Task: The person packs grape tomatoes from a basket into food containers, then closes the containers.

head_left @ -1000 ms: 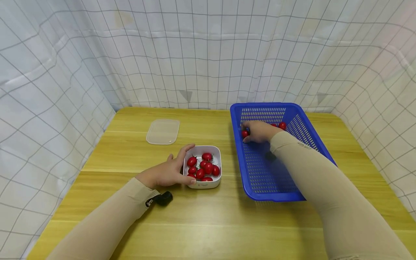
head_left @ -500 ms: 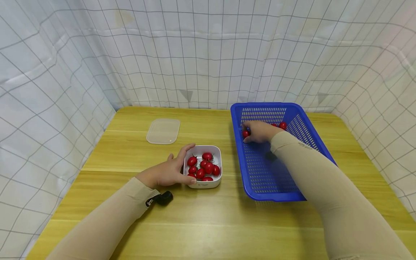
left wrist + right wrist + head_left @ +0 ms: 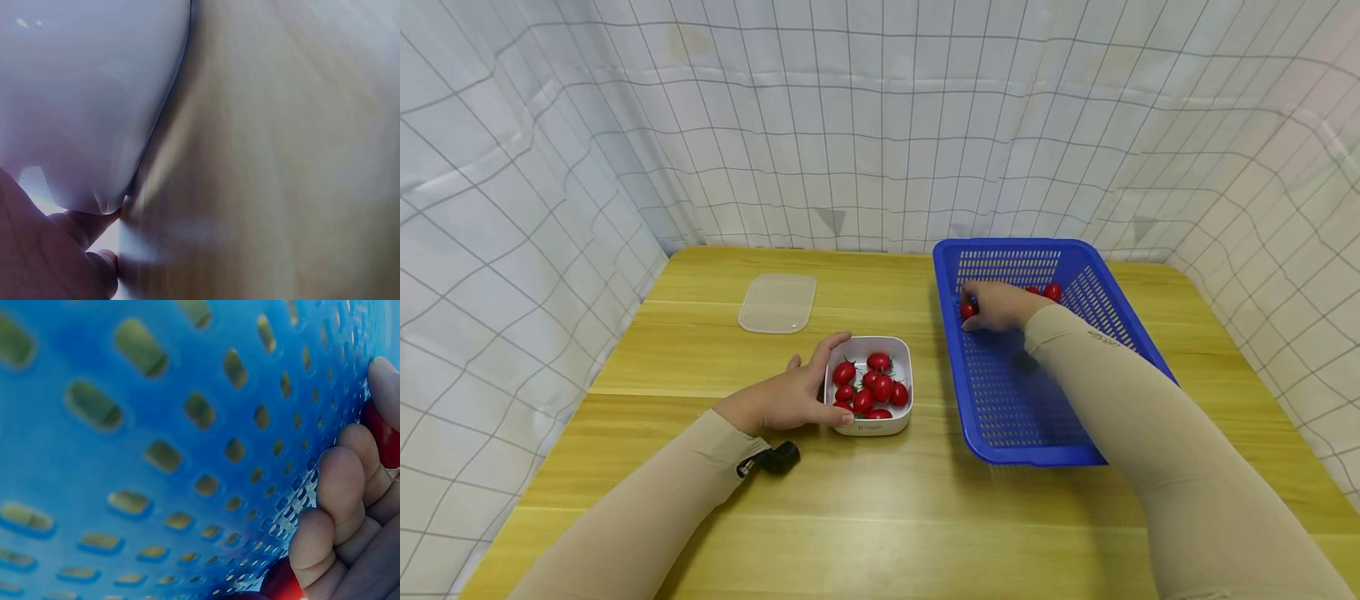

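My left hand (image 3: pixel 793 396) spans the left side of a white square container (image 3: pixel 871 427), fingers at its far rim and thumb at its front. Several red cherry tomatoes (image 3: pixel 882 387) with green stems lie inside. In the left wrist view the container's smooth wall (image 3: pixel 87 94) fills the upper left, with the fingers (image 3: pixel 44 250) beneath. Inside a blue perforated basket (image 3: pixel 958 392), at its left wall, my right hand (image 3: pixel 1000 304) pinches a cherry tomato (image 3: pixel 968 310) between thumb and fingers. The right wrist view shows this tomato (image 3: pixel 382 434) partly covered by the fingers (image 3: pixel 340 487).
More cherry tomatoes (image 3: pixel 1052 292) lie at the basket's back, partly hidden behind the right hand. A flat translucent lid (image 3: pixel 777 303) lies on the wooden table (image 3: pixel 865 517) behind the left hand. White gridded curtains (image 3: pixel 880 125) enclose the back and sides.
Almost nothing differs. Both hands keep their places, the right one still at the tomato by the basket's left wall; the view shifts only very slightly.
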Demonstrator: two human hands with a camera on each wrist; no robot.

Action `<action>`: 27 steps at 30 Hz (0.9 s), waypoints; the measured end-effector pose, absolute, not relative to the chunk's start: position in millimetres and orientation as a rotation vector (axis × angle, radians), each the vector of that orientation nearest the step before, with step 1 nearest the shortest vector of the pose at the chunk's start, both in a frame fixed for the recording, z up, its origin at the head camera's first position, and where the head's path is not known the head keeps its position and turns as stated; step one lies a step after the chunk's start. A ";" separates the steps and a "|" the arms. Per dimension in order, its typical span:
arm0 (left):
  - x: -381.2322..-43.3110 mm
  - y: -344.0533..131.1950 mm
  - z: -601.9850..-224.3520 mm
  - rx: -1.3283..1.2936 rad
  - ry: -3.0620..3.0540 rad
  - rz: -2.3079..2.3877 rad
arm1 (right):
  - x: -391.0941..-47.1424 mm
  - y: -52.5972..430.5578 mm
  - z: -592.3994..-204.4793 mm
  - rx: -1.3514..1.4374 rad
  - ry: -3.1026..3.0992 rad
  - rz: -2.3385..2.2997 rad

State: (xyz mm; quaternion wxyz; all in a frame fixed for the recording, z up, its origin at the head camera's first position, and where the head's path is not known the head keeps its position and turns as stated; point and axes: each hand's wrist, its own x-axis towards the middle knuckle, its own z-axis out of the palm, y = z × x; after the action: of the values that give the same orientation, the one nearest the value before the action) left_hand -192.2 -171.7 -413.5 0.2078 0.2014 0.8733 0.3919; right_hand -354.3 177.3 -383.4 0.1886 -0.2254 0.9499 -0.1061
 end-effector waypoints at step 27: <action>-190.9 -171.6 -414.6 0.552 2.432 1.101 | -353.1 176.2 -383.7 -0.629 2.658 -0.242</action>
State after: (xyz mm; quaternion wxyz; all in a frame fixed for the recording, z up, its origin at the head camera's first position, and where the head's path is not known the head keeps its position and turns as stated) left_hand -190.9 -171.6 -414.6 0.2062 0.1981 0.8729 0.3953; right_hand -353.1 176.2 -383.7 0.1985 -0.2250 0.9500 -0.0865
